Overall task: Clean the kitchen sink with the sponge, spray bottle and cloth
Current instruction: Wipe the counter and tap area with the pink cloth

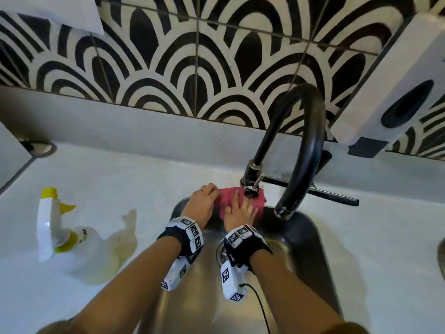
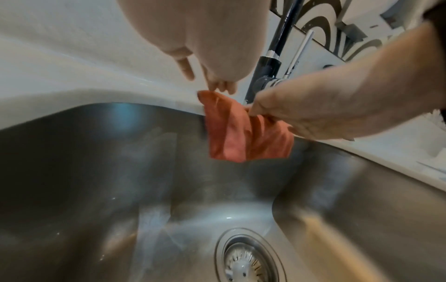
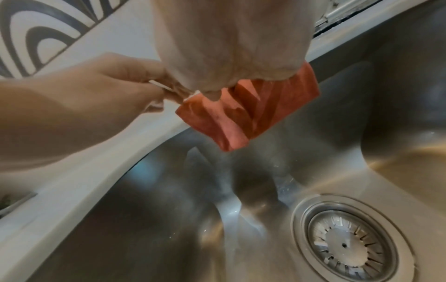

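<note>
A red cloth [image 1: 226, 198] [image 2: 241, 137] [image 3: 241, 118] hangs folded over the back rim of the steel sink [image 1: 192, 297], just in front of the faucet base. My left hand [image 1: 212, 190] [image 2: 217, 86] pinches the cloth's left corner, at a small white tag. Fingers straight, my right hand [image 1: 243, 202] [image 3: 229, 47] lies flat on top of the cloth and presses it onto the rim. A white spray bottle [image 1: 55, 227] with yellow parts lies on its side on the counter to the left. No sponge is in view.
The black arched faucet [image 1: 301, 141] curves over the sink's back right, its spout close above my right hand. A black squeegee [image 1: 325, 191] lies behind it. The drain strainer [image 3: 347, 246] sits in the basin floor. A white wall-mounted box [image 1: 397, 80] juts out at upper right.
</note>
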Motion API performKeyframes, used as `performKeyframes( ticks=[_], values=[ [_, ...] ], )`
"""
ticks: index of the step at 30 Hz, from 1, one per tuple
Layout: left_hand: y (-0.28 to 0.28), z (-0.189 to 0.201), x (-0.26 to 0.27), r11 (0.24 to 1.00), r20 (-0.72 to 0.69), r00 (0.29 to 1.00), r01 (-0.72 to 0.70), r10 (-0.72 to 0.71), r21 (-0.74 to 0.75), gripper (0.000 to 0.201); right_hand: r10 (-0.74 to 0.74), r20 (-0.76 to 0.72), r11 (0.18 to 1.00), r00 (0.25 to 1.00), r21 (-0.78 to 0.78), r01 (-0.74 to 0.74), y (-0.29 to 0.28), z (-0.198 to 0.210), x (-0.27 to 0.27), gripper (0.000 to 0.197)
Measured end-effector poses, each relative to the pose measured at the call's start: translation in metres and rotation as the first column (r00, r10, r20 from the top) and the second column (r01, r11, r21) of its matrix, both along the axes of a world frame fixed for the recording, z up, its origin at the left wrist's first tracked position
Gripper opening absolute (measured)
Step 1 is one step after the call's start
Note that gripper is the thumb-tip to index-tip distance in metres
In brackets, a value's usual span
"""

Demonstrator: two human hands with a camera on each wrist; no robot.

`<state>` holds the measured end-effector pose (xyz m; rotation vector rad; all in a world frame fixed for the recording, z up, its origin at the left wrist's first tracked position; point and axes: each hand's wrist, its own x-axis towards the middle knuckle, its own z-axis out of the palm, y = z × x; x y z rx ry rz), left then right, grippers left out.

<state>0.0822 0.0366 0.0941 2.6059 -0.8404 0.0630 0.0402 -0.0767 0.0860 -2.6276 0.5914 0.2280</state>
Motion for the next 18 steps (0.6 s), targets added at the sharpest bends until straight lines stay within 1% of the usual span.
performKeyframes(
  ticks=[2,3,6,8,11,12,13,14,15,16,17,18],
  values=[
    [0.0,-0.001,-0.002,0.995,-0.039,0.995,0.091,-0.093,-0.033,0.04,0.059,-0.012,0.998,0.998,0.012,-0.059,0.01,0.001,0.003,0.061],
    [0.0,-0.002,-0.003,0.994,-0.076,0.991,0.106,-0.109,-0.041,0.041,0.07,-0.016,0.997,0.997,0.025,-0.07,0.015,0.003,0.004,0.061],
    [0.002,-0.003,-0.004,0.996,-0.151,0.985,0.088,-0.088,-0.007,0.045,0.058,0.013,0.996,0.998,0.064,-0.059,0.018,0.006,0.006,0.062],
    [0.003,-0.003,-0.004,0.993,-0.135,0.988,0.088,-0.077,0.078,0.048,0.098,0.052,0.993,0.994,0.055,-0.101,0.007,0.006,0.001,0.063],
    [-0.003,0.0,-0.009,0.964,-0.129,0.99,0.08,-0.049,0.253,0.05,0.231,0.146,0.97,0.962,0.042,-0.24,-0.02,-0.001,-0.019,0.06],
    [-0.007,0.001,-0.012,0.956,-0.142,0.99,0.058,-0.017,0.287,0.051,0.222,0.148,0.97,0.964,0.073,-0.234,-0.032,-0.003,-0.026,0.058],
    [-0.012,0.003,-0.015,0.95,-0.155,0.988,0.033,0.016,0.31,0.053,0.153,0.153,0.976,0.976,0.132,-0.174,-0.046,-0.009,-0.031,0.06],
    [-0.016,0.003,-0.016,0.945,-0.168,0.985,0.014,0.044,0.327,0.054,0.073,0.15,0.984,0.986,0.153,-0.096,-0.061,-0.014,-0.032,0.061],
    [-0.021,0.004,-0.018,0.939,-0.183,0.981,0.0,0.068,0.345,0.056,0.028,0.149,0.99,0.988,0.134,-0.048,-0.072,-0.011,-0.035,0.061],
    [-0.026,0.003,-0.019,0.931,-0.199,0.976,-0.01,0.088,0.364,0.057,0.047,0.15,0.996,0.988,0.069,-0.058,-0.083,-0.005,-0.035,0.059],
    [-0.03,0.003,-0.019,0.925,-0.216,0.97,-0.018,0.107,0.38,0.058,0.124,0.132,0.992,0.984,-0.013,-0.123,-0.093,0.003,-0.036,0.057],
    [-0.034,0.002,-0.019,0.919,-0.232,0.965,-0.024,0.124,0.394,0.059,0.18,0.071,0.982,0.981,-0.074,-0.175,-0.102,0.01,-0.036,0.06]
  ],
)
